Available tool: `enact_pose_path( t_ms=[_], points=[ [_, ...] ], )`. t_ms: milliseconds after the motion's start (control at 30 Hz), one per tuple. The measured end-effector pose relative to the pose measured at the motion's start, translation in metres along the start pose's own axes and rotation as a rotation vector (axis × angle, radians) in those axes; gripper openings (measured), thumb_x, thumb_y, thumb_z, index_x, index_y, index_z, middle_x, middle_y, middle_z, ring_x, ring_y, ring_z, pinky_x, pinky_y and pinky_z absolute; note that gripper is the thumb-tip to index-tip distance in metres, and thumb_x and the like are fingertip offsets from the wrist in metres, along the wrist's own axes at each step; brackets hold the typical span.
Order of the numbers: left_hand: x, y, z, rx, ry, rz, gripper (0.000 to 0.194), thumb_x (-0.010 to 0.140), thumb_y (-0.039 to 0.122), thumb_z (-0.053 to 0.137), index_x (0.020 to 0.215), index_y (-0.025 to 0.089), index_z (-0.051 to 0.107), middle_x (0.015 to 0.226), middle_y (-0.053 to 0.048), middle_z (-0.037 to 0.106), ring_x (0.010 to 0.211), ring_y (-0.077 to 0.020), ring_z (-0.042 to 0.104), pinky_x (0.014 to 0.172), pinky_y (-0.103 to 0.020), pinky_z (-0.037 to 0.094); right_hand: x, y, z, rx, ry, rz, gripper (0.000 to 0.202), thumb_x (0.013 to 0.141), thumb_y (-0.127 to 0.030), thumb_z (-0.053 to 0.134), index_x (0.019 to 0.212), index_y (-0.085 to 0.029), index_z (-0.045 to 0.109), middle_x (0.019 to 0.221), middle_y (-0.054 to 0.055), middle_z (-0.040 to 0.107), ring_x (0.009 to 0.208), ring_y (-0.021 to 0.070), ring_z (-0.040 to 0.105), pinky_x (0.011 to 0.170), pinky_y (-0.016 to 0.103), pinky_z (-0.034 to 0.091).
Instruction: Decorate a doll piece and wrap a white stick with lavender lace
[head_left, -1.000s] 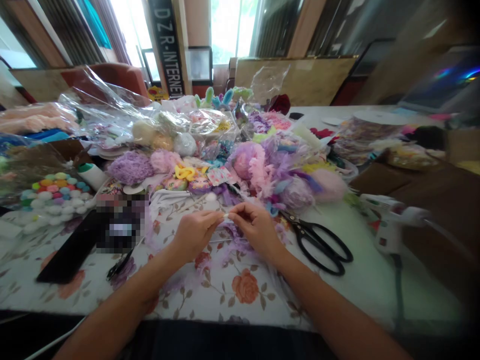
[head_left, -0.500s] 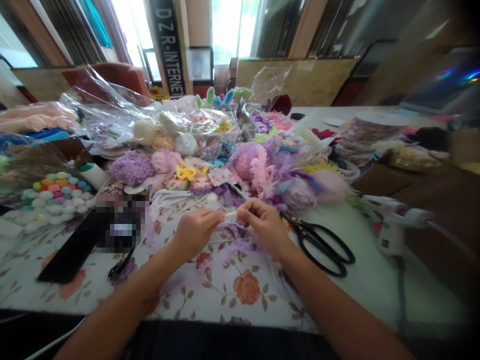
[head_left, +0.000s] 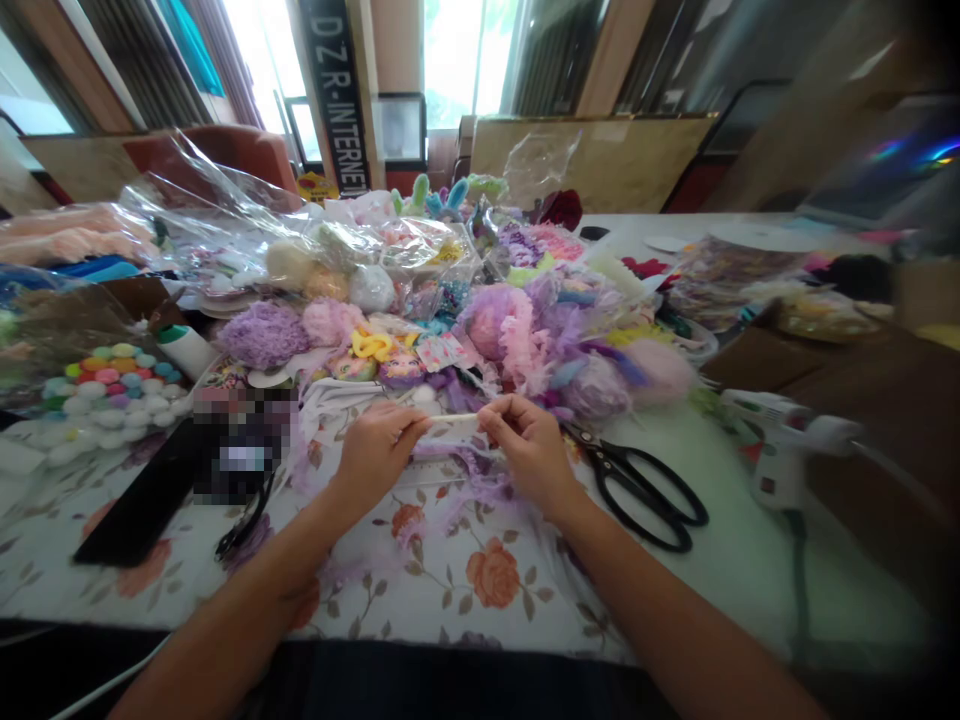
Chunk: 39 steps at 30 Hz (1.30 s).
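A thin cream-white strip (head_left: 454, 419) runs level between my two hands, above the flowered cloth; I cannot make out what it is made of. My left hand (head_left: 381, 447) pinches its left end. The other end is between the thumb and fingers of my right hand (head_left: 523, 440). Under the strip lies frilly lilac trim (head_left: 480, 475), partly hidden by my right hand. Black-handled scissors (head_left: 645, 490) rest just right of my right hand, their blades partly covered.
A flowered cloth (head_left: 450, 625) covers the table's front. Behind my hands spreads a heap of yarn, plastic bags and pompoms (head_left: 112, 385). To the right stands a white glue gun (head_left: 784, 440) with a cord; on the left lies a black flat object (head_left: 139, 495).
My left hand has moved left, away from my right hand, so a longer stretch of the strip shows between them. The right hand has hardly moved.
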<state>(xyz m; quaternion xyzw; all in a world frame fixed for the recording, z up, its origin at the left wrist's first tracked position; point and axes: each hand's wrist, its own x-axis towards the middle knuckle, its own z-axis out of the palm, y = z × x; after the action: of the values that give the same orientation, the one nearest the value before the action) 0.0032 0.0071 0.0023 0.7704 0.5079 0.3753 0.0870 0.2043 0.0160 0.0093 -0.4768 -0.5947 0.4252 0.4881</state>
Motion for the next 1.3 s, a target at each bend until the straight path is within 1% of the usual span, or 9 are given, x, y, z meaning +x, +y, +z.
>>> enact_pose_path(
  t_ms=[100,267,400,500,667,800,933,1167,1300],
  points=[
    [0.000,-0.001,0.003,-0.082,-0.077,0.064,0.022,0.092,0.031,0.053,0.087,0.019,0.071,0.078,-0.003,0.070,0.076,-0.0168,0.060,0.072,-0.028,0.044,-0.001,0.001,0.002,-0.036,-0.038,-0.026,0.022,0.080,-0.036,0.062,0.070,-0.017,0.058,0.059,-0.003,0.052,0.051,0.0098,0.043,0.049,0.022,0.034],
    [-0.006,0.003,0.010,-0.198,-0.139,0.134,0.026,0.093,0.032,0.051,0.086,0.018,0.071,0.072,-0.004,0.066,0.070,-0.0147,0.058,0.067,-0.026,0.045,-0.006,0.000,0.008,-0.053,-0.242,-0.048,0.016,0.079,-0.032,0.064,0.076,-0.017,0.065,0.062,-0.001,0.059,0.052,0.0098,0.048,0.049,0.022,0.038],
    [-0.005,0.005,0.008,-0.245,-0.111,0.093,0.023,0.089,0.034,0.057,0.081,0.019,0.072,0.072,-0.003,0.068,0.068,-0.0142,0.059,0.066,-0.026,0.045,-0.005,0.000,0.004,-0.090,-0.179,-0.072,0.014,0.077,-0.027,0.066,0.068,-0.016,0.068,0.053,-0.002,0.057,0.047,0.0089,0.046,0.046,0.021,0.037],
    [-0.001,0.005,0.003,-0.254,-0.089,0.017,0.022,0.087,0.035,0.060,0.078,0.019,0.073,0.068,-0.001,0.067,0.064,-0.0133,0.059,0.062,-0.025,0.045,-0.002,-0.001,0.000,0.060,-0.160,-0.004,0.015,0.075,-0.031,0.069,0.071,-0.016,0.069,0.055,-0.001,0.062,0.048,0.0105,0.054,0.048,0.023,0.045],
    [0.004,0.007,-0.004,-0.130,-0.019,0.144,0.026,0.088,0.035,0.059,0.074,0.019,0.072,0.061,-0.002,0.065,0.061,-0.0146,0.054,0.062,-0.029,0.043,0.000,-0.003,-0.001,0.191,-0.185,0.047,0.022,0.070,-0.039,0.076,0.075,-0.018,0.073,0.062,0.002,0.070,0.054,0.0150,0.065,0.056,0.029,0.056],
    [0.004,0.006,-0.005,-0.161,0.032,0.168,0.020,0.088,0.033,0.060,0.081,0.020,0.074,0.069,-0.003,0.071,0.065,-0.0158,0.059,0.067,-0.030,0.046,0.001,-0.002,-0.003,0.074,-0.116,-0.032,0.020,0.073,-0.037,0.073,0.083,-0.019,0.076,0.064,0.002,0.072,0.057,0.0165,0.068,0.058,0.030,0.058],
    [0.001,0.000,-0.005,-0.216,0.026,0.142,0.016,0.088,0.028,0.060,0.092,0.020,0.074,0.080,-0.005,0.074,0.074,-0.0171,0.064,0.071,-0.030,0.048,0.004,0.002,-0.006,-0.014,-0.074,-0.068,0.012,0.074,-0.030,0.072,0.079,-0.019,0.077,0.059,0.001,0.069,0.053,0.0150,0.065,0.054,0.027,0.056],
    [-0.001,0.000,-0.008,-0.250,0.078,0.258,0.019,0.089,0.022,0.058,0.100,0.021,0.073,0.078,-0.004,0.075,0.073,-0.0162,0.065,0.071,-0.030,0.051,0.006,-0.003,-0.010,0.204,-0.193,0.020,0.020,0.072,-0.035,0.075,0.083,-0.017,0.077,0.069,0.003,0.073,0.062,0.0166,0.070,0.063,0.032,0.061],
    [0.001,0.002,-0.016,-0.261,0.075,0.112,0.019,0.088,0.032,0.060,0.095,0.022,0.075,0.084,-0.005,0.076,0.078,-0.0183,0.068,0.075,-0.032,0.053,0.009,-0.002,-0.010,0.215,-0.185,0.035,0.024,0.071,-0.038,0.075,0.083,-0.016,0.075,0.068,0.003,0.072,0.059,0.0154,0.068,0.061,0.031,0.060]
  ],
)
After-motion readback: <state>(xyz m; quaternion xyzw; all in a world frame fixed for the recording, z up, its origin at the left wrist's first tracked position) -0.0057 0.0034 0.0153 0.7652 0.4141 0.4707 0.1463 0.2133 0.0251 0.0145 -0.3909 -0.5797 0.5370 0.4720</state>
